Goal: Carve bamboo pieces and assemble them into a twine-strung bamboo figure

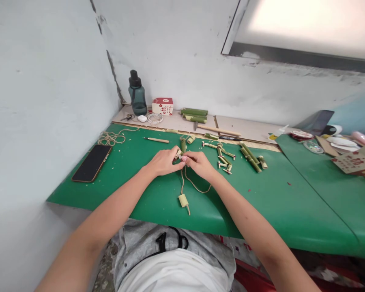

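Here, a green table (261, 202) spanned the view, a black phone (91, 163) lying near its left edge. Left hand (162, 162) and right hand (199, 164) met at centre, fingers pinched together on a small bamboo piece (179, 154). Its twine (197, 187) looped nearward to a bamboo bead (183, 200).

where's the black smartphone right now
In the head view, the black smartphone lies flat on the green table mat, at its left edge, below the coil of tan twine.
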Motion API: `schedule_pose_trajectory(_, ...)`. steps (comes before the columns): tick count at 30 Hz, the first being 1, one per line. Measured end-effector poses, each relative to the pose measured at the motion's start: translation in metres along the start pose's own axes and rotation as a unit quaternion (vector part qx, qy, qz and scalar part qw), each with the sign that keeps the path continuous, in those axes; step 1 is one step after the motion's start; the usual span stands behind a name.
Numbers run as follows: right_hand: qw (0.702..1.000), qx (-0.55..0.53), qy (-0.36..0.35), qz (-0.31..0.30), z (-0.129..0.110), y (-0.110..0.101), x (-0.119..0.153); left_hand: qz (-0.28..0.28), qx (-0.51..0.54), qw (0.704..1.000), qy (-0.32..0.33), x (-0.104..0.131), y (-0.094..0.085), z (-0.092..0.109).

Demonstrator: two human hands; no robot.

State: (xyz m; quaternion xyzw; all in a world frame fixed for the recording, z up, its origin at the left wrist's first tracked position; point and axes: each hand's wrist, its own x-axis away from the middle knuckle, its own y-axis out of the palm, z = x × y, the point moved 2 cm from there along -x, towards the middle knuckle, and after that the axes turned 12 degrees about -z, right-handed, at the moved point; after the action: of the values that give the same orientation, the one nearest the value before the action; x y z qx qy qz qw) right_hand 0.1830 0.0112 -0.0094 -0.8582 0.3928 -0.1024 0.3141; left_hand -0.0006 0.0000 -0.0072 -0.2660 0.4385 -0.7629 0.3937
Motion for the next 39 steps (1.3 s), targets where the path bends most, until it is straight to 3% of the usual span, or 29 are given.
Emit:
schedule_pose_trajectory(9, 0.986, -0.161, 0.03, -0.034, 0.0016, -0.0028, -0.0031, -0.005, -0.014, 1.0, -0.007, -0.0019, 0.0005, 0.0018)
schedule_pose_trajectory(25, 0.99, -0.139, 0.028, 0.016, 0.0095, -0.001, -0.0051, -0.015, 0.019, 1.0, -0.012, -0.0067, 0.0092, -0.006)
schedule_pose_trajectory(39, 0.989, -0.15, 0.013, 0.004, 0.0067, -0.0002, -0.0054, 0.012, 0.05, 0.999, -0.007, -0.0041, 0.0055, -0.0031)
